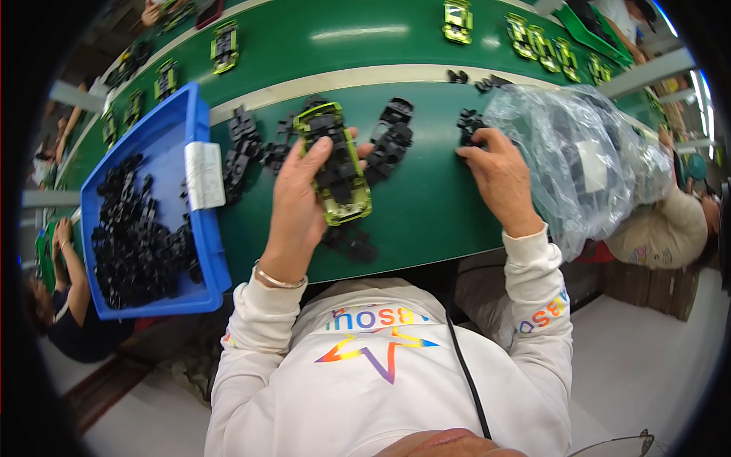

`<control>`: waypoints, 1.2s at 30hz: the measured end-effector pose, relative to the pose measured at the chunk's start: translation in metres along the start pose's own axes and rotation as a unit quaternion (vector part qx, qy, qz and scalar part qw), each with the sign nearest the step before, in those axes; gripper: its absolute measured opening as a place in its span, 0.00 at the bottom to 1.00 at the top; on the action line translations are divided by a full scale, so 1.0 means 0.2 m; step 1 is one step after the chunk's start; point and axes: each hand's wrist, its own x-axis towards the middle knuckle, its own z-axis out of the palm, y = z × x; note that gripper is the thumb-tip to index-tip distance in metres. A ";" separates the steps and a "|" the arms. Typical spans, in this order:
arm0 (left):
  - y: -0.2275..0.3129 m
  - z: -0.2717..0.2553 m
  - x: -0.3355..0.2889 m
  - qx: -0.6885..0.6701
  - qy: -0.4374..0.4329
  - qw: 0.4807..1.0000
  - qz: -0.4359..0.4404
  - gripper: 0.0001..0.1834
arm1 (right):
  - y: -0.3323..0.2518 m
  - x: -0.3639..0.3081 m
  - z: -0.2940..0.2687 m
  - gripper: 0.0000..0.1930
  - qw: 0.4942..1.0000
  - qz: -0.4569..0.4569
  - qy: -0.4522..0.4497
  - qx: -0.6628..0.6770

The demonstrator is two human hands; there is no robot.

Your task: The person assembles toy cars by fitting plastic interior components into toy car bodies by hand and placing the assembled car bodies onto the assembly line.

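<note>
My left hand [293, 202] grips a toy car body [352, 207], a yellow-green shell with black plastic pieces set in it. The thumb presses on the black middle, and the fingers wrap under and round its far side. My right hand [499, 171] is curled, with thumb and fingertips drawn together just beside a small cluster of black plastic parts [470, 122]. Whatever may be between those fingertips is too small to make out. Rows of black plastic parts [391, 141] lie beyond the toy car body, and more black parts [352, 245] lie below it, nearer to me.
At left, a blue bin [217, 259] holds a heap of black parts, a paper label on its side. A clear plastic bag [525, 129] bulges at right. Beyond a pale ledge, a green conveyor belt [304, 61] carries several yellow-green car bodies [458, 21]. Other people sit on both sides.
</note>
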 end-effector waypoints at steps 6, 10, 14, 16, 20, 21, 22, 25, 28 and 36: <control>-0.03 0.03 -0.02 -0.041 -0.005 0.998 -0.047 0.20 | -0.08 0.04 -0.11 0.09 0.997 -0.064 0.041 -0.034; -0.03 0.05 -0.05 -0.045 -0.036 0.998 -0.032 0.28 | -0.34 0.15 -0.11 0.08 0.962 0.029 0.120 0.242; -0.03 0.08 -0.06 -0.020 -0.050 0.999 -0.008 0.28 | -0.55 0.30 -0.07 0.09 0.952 -0.124 0.166 0.224; -0.01 0.10 -0.07 -0.033 -0.055 0.998 -0.014 0.26 | -0.57 0.34 -0.04 0.10 0.952 -0.188 0.163 0.178; -0.02 0.06 -0.06 -0.045 -0.078 0.996 -0.017 0.21 | -0.58 0.34 -0.01 0.11 0.952 -0.249 0.126 0.127; -0.01 0.06 -0.07 -0.047 -0.077 0.996 -0.017 0.21 | -0.58 0.34 0.00 0.11 0.953 -0.251 0.122 0.119; 0.00 0.07 -0.07 -0.020 -0.078 0.997 -0.006 0.20 | -0.59 0.34 0.00 0.11 0.954 -0.253 0.119 0.110; 0.02 0.04 -0.07 -0.012 -0.094 0.996 -0.002 0.22 | -0.59 0.35 -0.02 0.13 0.957 -0.249 0.083 0.127; 0.01 0.02 -0.06 -0.019 -0.107 0.994 -0.008 0.28 | -0.58 0.34 -0.02 0.14 0.958 -0.217 0.059 0.176; 0.04 0.04 -0.07 -0.005 -0.126 0.992 -0.004 0.35 | -0.59 0.28 -0.02 0.17 0.927 0.015 0.039 0.374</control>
